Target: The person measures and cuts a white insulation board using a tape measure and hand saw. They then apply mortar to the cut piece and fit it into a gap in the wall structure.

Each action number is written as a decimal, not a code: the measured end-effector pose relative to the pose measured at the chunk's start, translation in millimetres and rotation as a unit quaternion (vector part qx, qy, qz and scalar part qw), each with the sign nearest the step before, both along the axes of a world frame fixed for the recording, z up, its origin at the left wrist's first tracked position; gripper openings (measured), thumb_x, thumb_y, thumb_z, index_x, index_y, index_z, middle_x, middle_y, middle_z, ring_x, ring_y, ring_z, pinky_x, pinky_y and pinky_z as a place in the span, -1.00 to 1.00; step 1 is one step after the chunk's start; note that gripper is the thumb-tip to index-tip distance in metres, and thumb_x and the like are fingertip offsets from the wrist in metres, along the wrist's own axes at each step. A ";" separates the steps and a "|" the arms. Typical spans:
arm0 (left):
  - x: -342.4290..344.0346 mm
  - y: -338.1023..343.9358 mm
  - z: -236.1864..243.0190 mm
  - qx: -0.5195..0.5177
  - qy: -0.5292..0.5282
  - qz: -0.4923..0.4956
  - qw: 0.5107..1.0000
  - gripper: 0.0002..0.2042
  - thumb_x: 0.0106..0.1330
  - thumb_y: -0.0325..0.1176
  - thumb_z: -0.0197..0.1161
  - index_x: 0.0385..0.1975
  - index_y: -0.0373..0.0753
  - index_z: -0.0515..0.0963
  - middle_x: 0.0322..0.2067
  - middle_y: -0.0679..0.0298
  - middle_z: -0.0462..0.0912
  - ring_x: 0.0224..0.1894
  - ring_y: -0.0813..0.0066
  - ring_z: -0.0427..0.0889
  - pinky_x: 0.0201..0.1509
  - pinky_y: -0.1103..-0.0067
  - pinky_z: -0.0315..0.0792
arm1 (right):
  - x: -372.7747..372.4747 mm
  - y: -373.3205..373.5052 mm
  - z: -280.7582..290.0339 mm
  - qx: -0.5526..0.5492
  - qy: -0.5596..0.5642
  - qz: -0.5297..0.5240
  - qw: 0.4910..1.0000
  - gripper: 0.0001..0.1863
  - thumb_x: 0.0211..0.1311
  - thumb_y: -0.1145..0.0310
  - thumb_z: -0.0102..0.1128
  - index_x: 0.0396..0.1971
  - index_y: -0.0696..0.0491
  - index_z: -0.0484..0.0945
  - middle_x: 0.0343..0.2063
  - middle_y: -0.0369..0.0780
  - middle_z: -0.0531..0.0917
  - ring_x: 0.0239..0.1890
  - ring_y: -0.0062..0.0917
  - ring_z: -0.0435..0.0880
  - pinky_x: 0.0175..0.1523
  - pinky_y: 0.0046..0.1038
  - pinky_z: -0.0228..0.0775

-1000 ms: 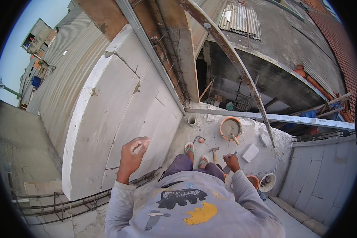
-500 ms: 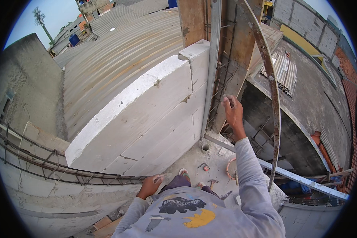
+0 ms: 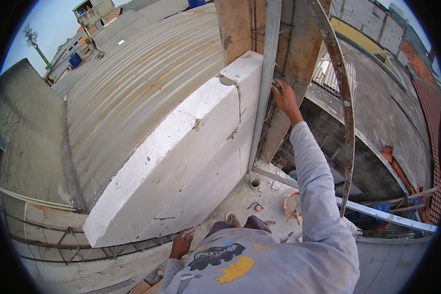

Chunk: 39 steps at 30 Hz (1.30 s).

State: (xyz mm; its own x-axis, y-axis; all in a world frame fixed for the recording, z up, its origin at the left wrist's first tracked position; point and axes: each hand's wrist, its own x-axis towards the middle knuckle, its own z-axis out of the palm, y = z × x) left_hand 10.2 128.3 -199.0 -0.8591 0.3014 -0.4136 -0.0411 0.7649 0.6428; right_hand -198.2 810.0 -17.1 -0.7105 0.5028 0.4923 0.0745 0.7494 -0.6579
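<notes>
Raised in front of me, my right hand point(image 3: 286, 101) has its fingers curled beside the upright metal channel point(image 3: 264, 103). Its fingertips are at the channel's right edge; whether they grip it I cannot tell. Behind the channel, rebar point(image 3: 268, 111) runs up along brown formwork boards point(image 3: 299, 63). Low by my waist, my left hand point(image 3: 182, 244) is closed, and what it holds, if anything, is hidden. It is near the foot of a light block wall point(image 3: 196, 147), whose upper right end meets the channel. Grey mortar point(image 3: 226, 80) sits on the joint at the wall's top.
A rusty curved metal bar point(image 3: 347, 112) rises at my right. On the floor by my feet are a pipe opening point(image 3: 255, 183), a red tape-like roll point(image 3: 258, 208) and an orange hoop point(image 3: 285, 206). A rebar cage point(image 3: 63, 245) lies left; a corrugated roof point(image 3: 147, 83) spreads beyond the wall.
My right hand has moved up and slightly left, to the metal channel. My left hand has dropped a little lower. The view has shifted, and the hammer on the floor no longer shows.
</notes>
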 end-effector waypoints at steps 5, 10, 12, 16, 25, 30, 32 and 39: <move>-15.4 -15.5 0.5 0.023 -0.018 0.013 0.999 -0.52 0.45 0.00 0.25 0.10 -0.30 0.67 -0.13 -0.09 0.79 0.02 0.05 0.77 0.11 0.33 0.56 | 1.5 -3.9 18.3 -0.042 0.012 -0.038 0.998 -0.59 0.41 0.19 0.27 0.12 0.12 0.65 0.00 0.13 0.71 0.13 0.06 0.66 0.21 -0.13 0.47; -24.3 -32.4 -28.7 0.021 -0.022 0.002 1.000 -0.52 0.45 0.00 0.23 0.09 -0.31 0.67 -0.20 -0.05 0.80 -0.08 0.07 0.79 0.07 0.34 0.57 | -5.9 23.1 14.6 0.014 0.027 -0.090 0.995 -0.66 0.41 0.24 0.26 0.06 0.10 0.66 -0.06 0.12 0.73 0.08 0.11 0.66 0.14 -0.08 0.49; -23.7 -35.9 -31.5 0.020 -0.028 0.007 0.999 -0.52 0.45 0.00 0.22 0.09 -0.32 0.67 -0.22 -0.04 0.80 -0.11 0.10 0.80 0.06 0.34 0.57 | -9.1 20.9 17.1 -0.009 0.005 -0.090 0.996 -0.66 0.41 0.25 0.26 0.07 0.10 0.66 -0.05 0.13 0.72 0.09 0.12 0.65 0.14 -0.07 0.48; -19.0 -37.9 -31.2 0.022 -0.071 0.030 0.997 -0.52 0.45 0.00 0.22 0.07 -0.31 0.68 -0.24 -0.03 0.80 -0.16 0.15 0.81 0.05 0.33 0.58 | -10.5 15.0 20.9 -0.019 0.016 -0.114 0.993 -0.61 0.41 0.23 0.27 0.11 0.12 0.63 -0.04 0.15 0.72 0.10 0.12 0.66 0.17 -0.09 0.50; 0.6 -46.6 -44.2 0.031 -0.062 0.068 0.995 -0.54 0.45 -0.06 0.22 0.06 -0.36 0.67 -0.16 -0.05 0.80 -0.09 0.10 0.80 0.06 0.33 0.58 | 32.3 -67.4 121.8 -0.164 0.054 -0.053 0.984 -0.66 0.47 0.27 0.24 0.09 0.18 0.64 -0.17 -0.01 0.78 -0.07 -0.33 0.79 0.08 -0.33 0.58; 4.2 -10.5 -19.7 0.084 -0.038 0.079 0.993 -0.52 0.43 -0.06 0.23 0.10 -0.36 0.65 -0.10 -0.08 0.78 -0.02 0.07 0.78 0.13 0.34 0.57 | 10.0 -6.5 134.6 -0.056 0.143 0.071 0.986 -0.72 0.55 0.31 0.16 0.06 0.17 0.64 -0.19 -0.17 0.78 -0.19 -0.55 0.76 -0.08 -0.51 0.56; 2.2 -6.0 -28.2 0.096 -0.034 0.088 0.991 -0.52 0.44 -0.07 0.23 0.13 -0.37 0.64 -0.06 -0.09 0.77 0.03 0.09 0.78 0.16 0.37 0.56 | -0.2 1.9 125.8 -0.155 0.120 0.155 0.968 -0.72 0.58 0.30 0.14 0.08 0.17 0.62 -0.16 -0.22 0.77 -0.19 -0.58 0.75 -0.07 -0.51 0.56; -33.6 93.3 131.1 0.226 -0.030 -0.026 0.973 -0.49 0.45 -0.11 0.34 0.24 -0.35 0.57 0.14 0.00 0.70 0.20 0.27 0.67 0.35 0.42 0.46 | -8.2 -1.9 122.9 -0.286 0.090 0.187 0.935 -0.76 0.61 0.33 0.12 0.11 0.08 0.59 -0.05 -0.34 0.71 -0.04 -0.58 0.68 0.23 -0.42 0.52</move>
